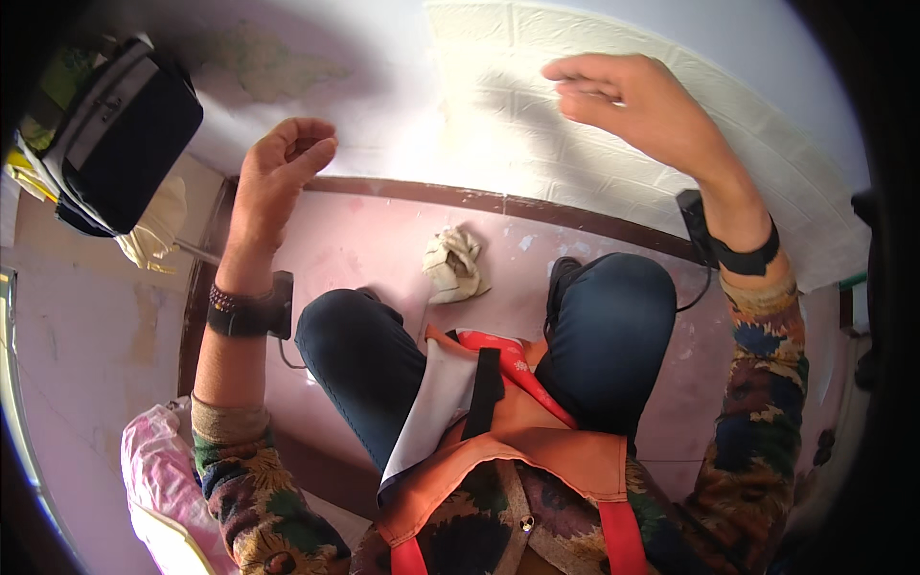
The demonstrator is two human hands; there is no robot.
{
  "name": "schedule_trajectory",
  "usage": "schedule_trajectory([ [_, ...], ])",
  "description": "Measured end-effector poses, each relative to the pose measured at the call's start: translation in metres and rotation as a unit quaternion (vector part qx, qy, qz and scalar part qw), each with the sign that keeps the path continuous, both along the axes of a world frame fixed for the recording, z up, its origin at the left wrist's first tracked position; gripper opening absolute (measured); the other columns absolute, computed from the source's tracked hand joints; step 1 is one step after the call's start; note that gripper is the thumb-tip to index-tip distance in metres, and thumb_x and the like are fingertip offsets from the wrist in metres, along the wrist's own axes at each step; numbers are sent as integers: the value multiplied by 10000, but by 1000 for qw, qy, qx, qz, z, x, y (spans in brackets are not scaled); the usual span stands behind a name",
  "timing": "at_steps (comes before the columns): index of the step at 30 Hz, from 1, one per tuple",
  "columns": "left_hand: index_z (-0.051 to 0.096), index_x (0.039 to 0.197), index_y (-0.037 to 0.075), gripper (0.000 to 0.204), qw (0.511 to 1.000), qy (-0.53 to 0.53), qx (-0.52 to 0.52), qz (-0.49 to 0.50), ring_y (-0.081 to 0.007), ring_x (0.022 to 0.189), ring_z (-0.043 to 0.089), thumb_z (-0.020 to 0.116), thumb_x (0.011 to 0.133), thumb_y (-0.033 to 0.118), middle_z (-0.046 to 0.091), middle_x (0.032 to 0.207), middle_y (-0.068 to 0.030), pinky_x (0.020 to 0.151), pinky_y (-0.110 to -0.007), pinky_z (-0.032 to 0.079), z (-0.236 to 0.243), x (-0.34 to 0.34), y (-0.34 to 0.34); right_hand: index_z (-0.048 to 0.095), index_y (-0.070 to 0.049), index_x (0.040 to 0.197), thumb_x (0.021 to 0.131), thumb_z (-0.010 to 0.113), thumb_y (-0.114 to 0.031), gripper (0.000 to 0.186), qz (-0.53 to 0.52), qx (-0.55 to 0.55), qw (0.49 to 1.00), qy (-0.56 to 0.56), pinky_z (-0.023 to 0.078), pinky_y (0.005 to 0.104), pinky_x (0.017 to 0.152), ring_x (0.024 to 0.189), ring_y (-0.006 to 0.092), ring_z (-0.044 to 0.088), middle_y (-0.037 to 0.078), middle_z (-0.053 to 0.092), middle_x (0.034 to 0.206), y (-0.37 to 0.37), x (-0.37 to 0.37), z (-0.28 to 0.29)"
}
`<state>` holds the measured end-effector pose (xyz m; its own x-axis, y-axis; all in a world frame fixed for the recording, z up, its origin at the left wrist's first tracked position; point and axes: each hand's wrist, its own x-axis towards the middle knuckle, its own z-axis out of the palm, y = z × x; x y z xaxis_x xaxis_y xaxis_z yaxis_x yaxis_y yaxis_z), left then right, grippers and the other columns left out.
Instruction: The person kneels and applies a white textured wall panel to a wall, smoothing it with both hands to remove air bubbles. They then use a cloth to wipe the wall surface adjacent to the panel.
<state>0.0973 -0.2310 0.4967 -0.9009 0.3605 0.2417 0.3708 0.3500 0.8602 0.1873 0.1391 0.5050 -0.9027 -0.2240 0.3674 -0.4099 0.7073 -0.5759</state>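
Observation:
In front of the wall, my left hand (278, 174) is raised with its fingers loosely bent and the thumb apart from them. No object shows in it. Higher up and to the right, my right hand (647, 107) reaches toward a white brick-patterned wall covering (522, 144), fingers stretched and thumb apart, also holding nothing. I cannot tell whether it touches the wall. On the floor between my knees and the wall lies a crumpled off-white cloth (456, 270). An orange apron (546, 460) hangs over my lap, and each wrist wears a black strap with a small device.
A dark bag (139, 144) hangs at the upper left beside a pale cloth (161, 230). Brown skirting (402, 189) runs along the wall's foot above the pinkish floor (355, 230). A pink and white plastic bag (153, 455) lies at the lower left. Plain wall above shows a stained patch.

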Motion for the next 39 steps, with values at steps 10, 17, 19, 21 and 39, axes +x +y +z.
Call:
schedule_trajectory([
  [10, 642, 1191, -3, 269, 977, -19, -31, 211, -119, 1023, 616, 635, 975, 157, 703, 1059, -62, 970, -251, 439, -7, 2, -213, 585, 42, 1320, 986, 601, -184, 403, -92, 25, 984, -149, 474, 348, 1028, 1219, 264, 613, 177, 645, 1271, -16, -21, -15],
  [17, 668, 1176, 25, 333, 926, 77, -43, 367, -94, 1020, 609, 677, 948, 268, 723, 1047, -44, 960, -215, 399, 32, 74, -297, 569, 42, 1340, 982, 629, -289, 491, -80, 13, 985, -154, 456, 363, 1050, 1247, 282, 591, 191, 634, 1284, 1, -18, -25],
  [19, 679, 1185, 96, 373, 908, 108, -85, 396, -138, 1108, 623, 670, 939, 376, 739, 1084, -43, 1035, -332, 373, 43, 82, -311, 571, 40, 1338, 980, 635, -306, 502, -79, 6, 985, -155, 452, 363, 1053, 1247, 280, 590, 189, 632, 1287, 4, -19, -28],
  [21, 683, 1183, 139, 398, 902, 125, -101, 400, -178, 1191, 618, 660, 931, 446, 740, 1121, -42, 1084, -448, 345, 55, 80, -322, 573, 41, 1336, 979, 638, -319, 511, -82, -3, 983, -163, 447, 364, 1057, 1249, 277, 587, 189, 630, 1290, 6, -21, -33],
  [39, 659, 1204, 11, 371, 908, 69, -165, 378, -125, 1064, 615, 717, 918, 240, 696, 1067, -36, 994, -266, 431, 55, 88, -393, 582, 39, 1325, 970, 651, -345, 527, -78, -24, 980, -182, 437, 354, 1067, 1236, 254, 591, 171, 638, 1277, 21, -18, -33],
])
